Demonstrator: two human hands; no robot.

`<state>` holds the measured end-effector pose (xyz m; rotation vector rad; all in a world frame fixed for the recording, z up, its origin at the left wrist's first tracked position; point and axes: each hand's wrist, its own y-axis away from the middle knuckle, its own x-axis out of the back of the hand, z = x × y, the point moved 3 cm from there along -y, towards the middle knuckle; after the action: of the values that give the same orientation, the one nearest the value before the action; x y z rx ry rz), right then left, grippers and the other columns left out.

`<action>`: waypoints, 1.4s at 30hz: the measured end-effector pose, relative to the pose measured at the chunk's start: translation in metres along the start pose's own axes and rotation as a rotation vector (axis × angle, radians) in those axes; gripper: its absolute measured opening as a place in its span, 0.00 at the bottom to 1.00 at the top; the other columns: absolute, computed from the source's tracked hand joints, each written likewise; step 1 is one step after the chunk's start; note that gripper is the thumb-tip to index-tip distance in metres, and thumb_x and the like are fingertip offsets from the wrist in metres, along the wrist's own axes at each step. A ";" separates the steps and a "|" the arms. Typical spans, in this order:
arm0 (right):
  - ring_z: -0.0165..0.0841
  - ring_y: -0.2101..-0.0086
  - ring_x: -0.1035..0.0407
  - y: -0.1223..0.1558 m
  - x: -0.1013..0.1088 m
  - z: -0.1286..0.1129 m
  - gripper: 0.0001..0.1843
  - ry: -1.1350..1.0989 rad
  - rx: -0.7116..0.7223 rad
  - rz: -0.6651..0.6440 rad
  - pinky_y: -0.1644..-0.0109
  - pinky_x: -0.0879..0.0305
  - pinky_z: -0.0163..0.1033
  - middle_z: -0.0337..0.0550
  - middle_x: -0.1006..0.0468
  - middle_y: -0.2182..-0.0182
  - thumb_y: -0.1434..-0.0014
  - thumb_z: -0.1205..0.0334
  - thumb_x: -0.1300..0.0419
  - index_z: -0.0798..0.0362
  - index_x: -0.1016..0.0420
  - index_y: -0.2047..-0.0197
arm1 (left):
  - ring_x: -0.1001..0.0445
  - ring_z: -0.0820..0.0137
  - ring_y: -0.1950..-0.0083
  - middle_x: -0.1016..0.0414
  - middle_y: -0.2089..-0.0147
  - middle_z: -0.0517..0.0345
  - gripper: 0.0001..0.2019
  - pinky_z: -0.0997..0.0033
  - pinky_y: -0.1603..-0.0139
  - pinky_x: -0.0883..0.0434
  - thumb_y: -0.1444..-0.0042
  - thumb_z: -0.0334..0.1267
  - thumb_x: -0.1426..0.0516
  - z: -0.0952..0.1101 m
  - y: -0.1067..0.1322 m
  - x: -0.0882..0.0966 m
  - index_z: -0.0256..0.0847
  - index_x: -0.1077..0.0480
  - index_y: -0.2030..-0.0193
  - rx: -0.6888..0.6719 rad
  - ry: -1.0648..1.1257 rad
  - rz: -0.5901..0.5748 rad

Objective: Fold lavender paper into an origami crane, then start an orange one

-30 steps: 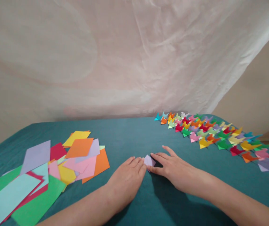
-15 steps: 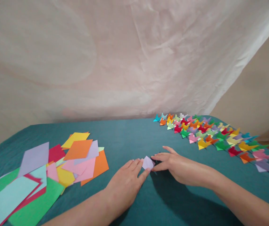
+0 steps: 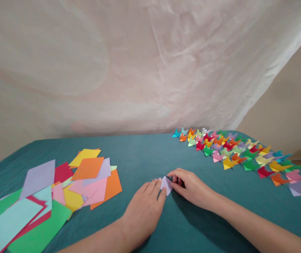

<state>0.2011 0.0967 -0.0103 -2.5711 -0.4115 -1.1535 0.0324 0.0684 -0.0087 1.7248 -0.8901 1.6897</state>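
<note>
A small folded piece of lilac paper (image 3: 166, 185) lies on the teal cloth in front of me. My left hand (image 3: 145, 207) rests low over the cloth, its fingertips and thumb holding the paper's left and lower edges down. From the other side, my right hand (image 3: 190, 182) pinches the paper's right corner between thumb and index finger, with the other fingers curled in. The fingertips partly cover the paper, so its folds cannot be fully made out.
Loose coloured sheets (image 3: 95, 189) lie in an overlapping heap at the left. Rows of small folded paper birds (image 3: 229, 162) in many colours stand along the right side. A pale draped sheet (image 3: 129, 70) hangs behind the teal-covered table (image 3: 140, 154).
My right hand's fingers, spread earlier, have closed to a pinch at the paper's right corner. The paper's outline has changed slightly. My left hand has shifted slightly right.
</note>
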 end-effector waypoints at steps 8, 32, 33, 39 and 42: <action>0.28 0.74 0.34 0.000 -0.005 0.005 0.10 -0.101 -0.038 -0.009 0.69 0.39 0.32 0.38 0.26 0.74 0.43 0.66 0.46 0.54 0.28 0.57 | 0.38 0.61 0.40 0.38 0.39 0.47 0.19 0.59 0.41 0.39 0.40 0.32 0.53 -0.012 -0.006 0.003 0.35 0.38 0.42 0.004 0.121 0.118; 0.29 0.72 0.34 0.003 -0.009 -0.004 0.08 0.050 -0.046 0.096 0.62 0.44 0.37 0.36 0.26 0.73 0.43 0.68 0.47 0.51 0.26 0.65 | 0.34 0.65 0.44 0.28 0.48 0.54 0.12 0.60 0.44 0.37 0.39 0.31 0.50 -0.025 -0.011 0.001 0.40 0.31 0.51 -0.039 0.153 0.230; 0.29 0.71 0.33 0.003 -0.009 -0.003 0.09 0.082 -0.034 0.093 0.62 0.45 0.36 0.36 0.26 0.72 0.42 0.68 0.47 0.51 0.26 0.64 | 0.34 0.65 0.43 0.28 0.47 0.53 0.13 0.61 0.43 0.37 0.39 0.30 0.50 -0.025 -0.011 0.000 0.39 0.32 0.50 -0.051 0.151 0.225; 0.30 0.69 0.34 0.003 -0.006 0.005 0.12 0.218 0.008 0.072 0.62 0.44 0.36 0.39 0.27 0.70 0.38 0.63 0.47 0.46 0.25 0.54 | 0.36 0.64 0.41 0.31 0.44 0.51 0.15 0.58 0.40 0.41 0.38 0.33 0.53 -0.019 -0.010 0.006 0.37 0.34 0.47 -0.086 0.140 0.203; 0.30 0.67 0.33 0.001 -0.005 0.009 0.13 0.234 0.006 0.077 0.61 0.43 0.36 0.39 0.26 0.69 0.37 0.61 0.48 0.45 0.25 0.53 | 0.37 0.63 0.40 0.32 0.43 0.50 0.15 0.56 0.40 0.40 0.38 0.34 0.53 -0.017 -0.010 0.008 0.38 0.35 0.46 -0.076 0.148 0.187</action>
<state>0.2046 0.0984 -0.0201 -2.3861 -0.2597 -1.4016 0.0298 0.0875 0.0006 1.4840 -1.0590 1.8523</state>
